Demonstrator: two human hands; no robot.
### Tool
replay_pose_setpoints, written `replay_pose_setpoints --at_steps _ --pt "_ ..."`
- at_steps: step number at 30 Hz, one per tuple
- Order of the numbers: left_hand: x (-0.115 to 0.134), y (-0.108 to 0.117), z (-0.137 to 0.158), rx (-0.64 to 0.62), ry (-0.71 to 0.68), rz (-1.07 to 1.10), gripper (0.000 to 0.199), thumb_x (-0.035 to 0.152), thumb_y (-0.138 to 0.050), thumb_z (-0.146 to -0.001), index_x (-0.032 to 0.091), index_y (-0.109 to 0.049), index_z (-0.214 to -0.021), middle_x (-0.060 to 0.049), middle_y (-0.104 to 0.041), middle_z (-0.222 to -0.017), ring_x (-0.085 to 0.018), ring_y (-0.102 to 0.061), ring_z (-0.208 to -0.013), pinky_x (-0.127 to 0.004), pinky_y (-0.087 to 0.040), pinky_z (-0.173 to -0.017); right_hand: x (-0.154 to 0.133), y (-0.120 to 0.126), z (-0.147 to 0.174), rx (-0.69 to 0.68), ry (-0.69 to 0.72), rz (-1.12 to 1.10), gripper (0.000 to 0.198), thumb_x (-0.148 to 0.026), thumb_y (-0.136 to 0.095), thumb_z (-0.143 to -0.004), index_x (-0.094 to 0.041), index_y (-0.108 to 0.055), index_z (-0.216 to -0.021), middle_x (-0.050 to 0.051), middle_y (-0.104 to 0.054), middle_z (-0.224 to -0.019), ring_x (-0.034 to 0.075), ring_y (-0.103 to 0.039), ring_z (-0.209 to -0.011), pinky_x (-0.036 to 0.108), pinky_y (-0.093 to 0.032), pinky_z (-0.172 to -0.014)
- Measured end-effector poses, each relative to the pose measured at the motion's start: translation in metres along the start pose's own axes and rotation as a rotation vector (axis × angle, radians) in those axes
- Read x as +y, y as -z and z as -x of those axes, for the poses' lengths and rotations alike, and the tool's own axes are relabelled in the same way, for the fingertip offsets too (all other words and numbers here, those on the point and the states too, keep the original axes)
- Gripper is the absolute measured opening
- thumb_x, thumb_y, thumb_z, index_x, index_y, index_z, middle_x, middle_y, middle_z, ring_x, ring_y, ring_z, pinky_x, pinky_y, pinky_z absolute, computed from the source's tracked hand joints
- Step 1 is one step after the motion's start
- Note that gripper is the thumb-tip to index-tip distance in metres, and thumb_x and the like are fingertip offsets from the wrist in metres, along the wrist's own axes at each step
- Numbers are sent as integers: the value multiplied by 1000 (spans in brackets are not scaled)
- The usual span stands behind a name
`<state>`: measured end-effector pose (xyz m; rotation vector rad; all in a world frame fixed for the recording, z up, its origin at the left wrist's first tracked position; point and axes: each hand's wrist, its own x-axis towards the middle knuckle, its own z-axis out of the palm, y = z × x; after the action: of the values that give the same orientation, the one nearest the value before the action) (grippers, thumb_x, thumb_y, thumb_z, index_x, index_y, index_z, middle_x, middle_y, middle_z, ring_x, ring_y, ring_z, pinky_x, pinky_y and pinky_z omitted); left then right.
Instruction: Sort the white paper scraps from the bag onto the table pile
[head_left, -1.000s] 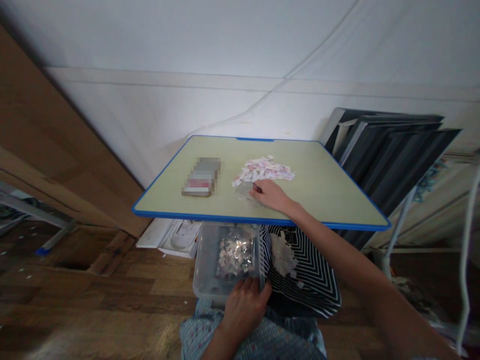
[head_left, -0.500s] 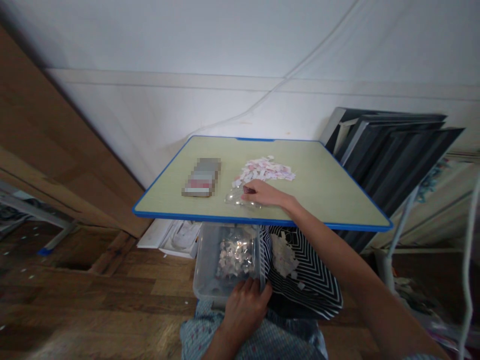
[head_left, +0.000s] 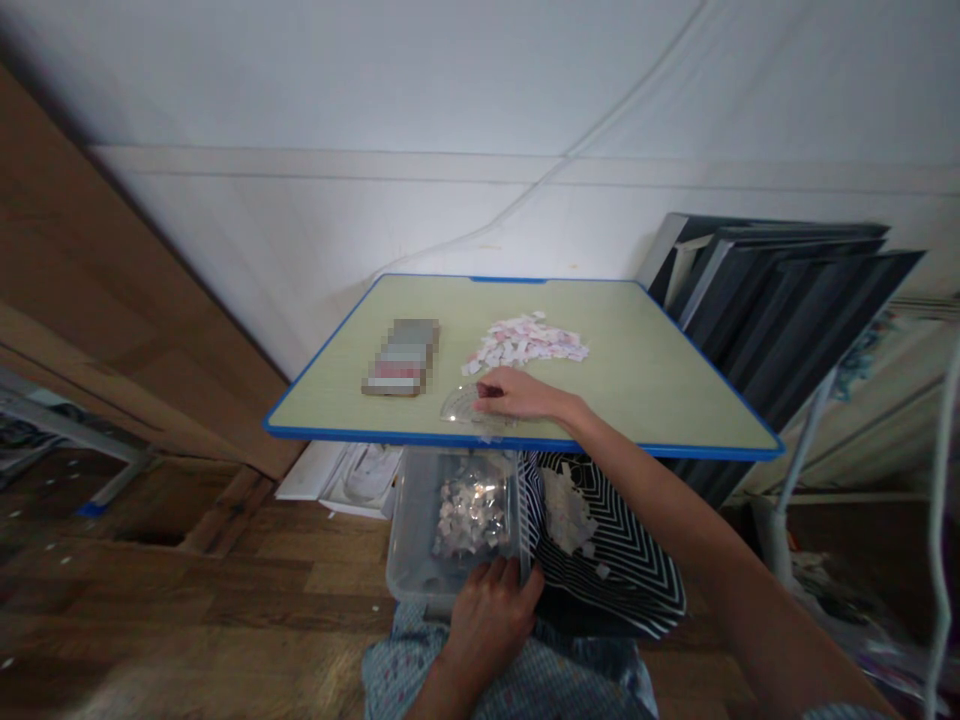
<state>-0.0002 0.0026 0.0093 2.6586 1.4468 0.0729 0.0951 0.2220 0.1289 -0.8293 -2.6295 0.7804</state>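
My right hand (head_left: 517, 392) is closed on a clear plastic protractor (head_left: 457, 402), close to the table's front edge. A few small paper scraps (head_left: 489, 438) show at that edge, just below the protractor. Farther back lies a loose pile of white and pinkish paper scraps (head_left: 529, 342). Below the table, my left hand (head_left: 493, 612) has its fingers wrapped over the near rim of a translucent plastic bin (head_left: 409, 570), where the bin meets a black-and-white striped bag (head_left: 637, 570). Inside the bin sits a shiny heap of scraps (head_left: 471, 512); the bag holds more pale scraps (head_left: 568, 512).
A blurred-out flat object (head_left: 403, 357) lies on the left of the blue-edged table (head_left: 637, 400). Dark panels (head_left: 787, 300) lean against the wall at right. An open white box (head_left: 364, 475) rests on the wooden floor (head_left: 262, 610), and a cardboard sheet (head_left: 97, 260) stands at left.
My right hand and the protractor have moved slightly toward the table's front edge, and a few scraps now show at that edge. My left hand stays on the bin rim.
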Motion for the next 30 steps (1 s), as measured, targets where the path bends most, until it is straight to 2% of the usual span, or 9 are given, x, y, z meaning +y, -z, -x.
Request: replay_pose_setpoints --at_steps 7,18,30 --pt "0 0 0 4 5 22 33 20 -54 -79 19 -47 -112 -7 -57 -88 -23 -54 -80 -35 -46 -67 -8 -1 0 -27 15 21 29 -30 -49 -76 -16 -37 -54 -5 -33 -50 7 -32 -51 23 -21 -51" --pt "-1 -5 1 28 0 25 34 21 -55 -79 20 -47 -112 -7 -57 -89 -23 -53 -80 -34 -45 -67 -12 -4 2 -23 45 16 28 -29 -49 -76 -16 -38 -54 -5 -33 -48 6 -31 -48 22 -21 -50" --pt "0 0 0 14 -3 7 32 21 -54 -80 20 -47 -112 -6 -57 -86 -22 -54 -78 -34 -46 -65 -10 -6 3 -30 73 5 29 -31 -48 -77 -16 -38 -55 -5 -34 -50 7 -31 -50 22 -21 -50"
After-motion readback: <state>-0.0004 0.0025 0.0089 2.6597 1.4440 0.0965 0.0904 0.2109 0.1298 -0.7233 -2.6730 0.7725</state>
